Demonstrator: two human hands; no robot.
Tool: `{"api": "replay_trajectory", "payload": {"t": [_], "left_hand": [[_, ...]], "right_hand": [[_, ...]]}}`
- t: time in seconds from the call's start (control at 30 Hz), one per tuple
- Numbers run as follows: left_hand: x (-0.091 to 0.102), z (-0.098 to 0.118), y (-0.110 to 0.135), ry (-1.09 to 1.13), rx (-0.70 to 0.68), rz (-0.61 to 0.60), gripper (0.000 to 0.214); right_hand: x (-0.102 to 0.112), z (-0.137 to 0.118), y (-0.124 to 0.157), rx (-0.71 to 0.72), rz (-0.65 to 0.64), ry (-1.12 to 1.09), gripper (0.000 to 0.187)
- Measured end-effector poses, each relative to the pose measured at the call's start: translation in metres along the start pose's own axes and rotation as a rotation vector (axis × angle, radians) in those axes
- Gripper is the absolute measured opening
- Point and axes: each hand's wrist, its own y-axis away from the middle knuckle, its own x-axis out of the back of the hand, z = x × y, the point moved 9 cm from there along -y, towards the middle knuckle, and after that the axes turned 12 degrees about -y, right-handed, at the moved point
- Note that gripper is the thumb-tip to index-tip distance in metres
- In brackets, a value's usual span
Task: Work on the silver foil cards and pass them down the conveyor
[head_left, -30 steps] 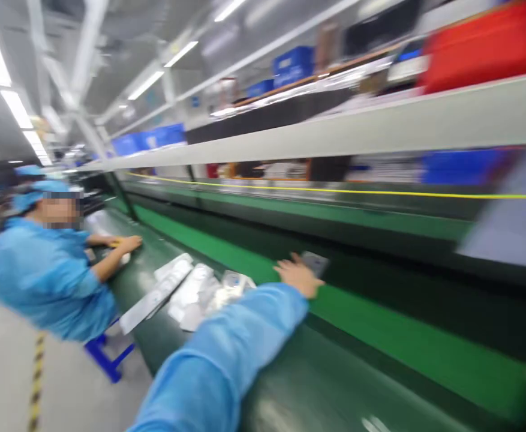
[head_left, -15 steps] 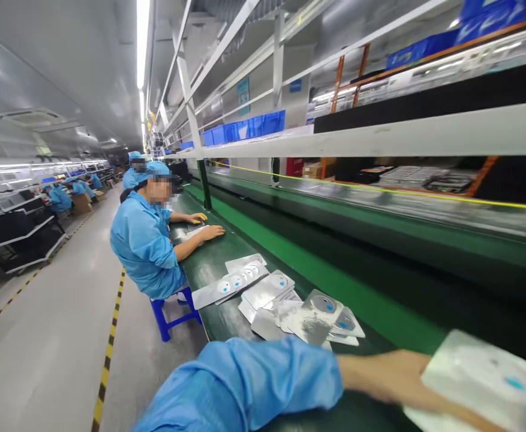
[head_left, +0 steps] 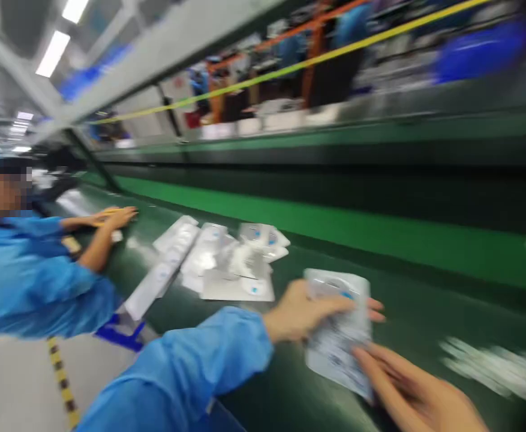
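My left hand (head_left: 305, 312) in a blue sleeve grips a stack of clear plastic blister packs (head_left: 339, 333) over the dark green worktop (head_left: 415, 306). My right hand (head_left: 406, 384) comes in from the lower right and its fingers touch the stack's lower edge; motion blur smears the fingers. A loose pile of similar flat packs (head_left: 227, 264) with blue dots lies on the worktop just left of my hands.
A co-worker in a blue coat (head_left: 29, 282) sits at the left with both hands (head_left: 110, 217) on the worktop. A bright green conveyor belt (head_left: 334, 225) runs behind the worktop, with shelves above. A blurred white pack (head_left: 496, 366) lies at the right.
The view has swung down and right. My left hand has brought the stack of packs back toward me, and my right hand has come into view against it.
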Motion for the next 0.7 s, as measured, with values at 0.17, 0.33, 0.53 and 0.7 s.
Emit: {"api": "replay_trajectory", "payload": {"t": [0.17, 0.33, 0.53, 0.7], "left_hand": [[0.014, 0.008, -0.005, 0.008, 0.093, 0.102, 0.032], [0.007, 0.006, 0.000, -0.099, 0.075, 0.021, 0.034], [-0.015, -0.004, 0.011, -0.189, 0.154, -0.146, 0.035], [-0.015, -0.006, 0.014, -0.216, 0.199, -0.148, 0.024]], "right_hand": [[0.013, -0.002, 0.008, -0.193, -0.036, -0.053, 0.030], [0.038, -0.014, 0.004, -0.141, 0.163, -0.081, 0.023], [0.067, -0.029, 0.012, 0.001, 0.370, -0.065, 0.015], [0.061, -0.044, 0.011, 0.087, 0.318, 0.079, 0.021]]}}
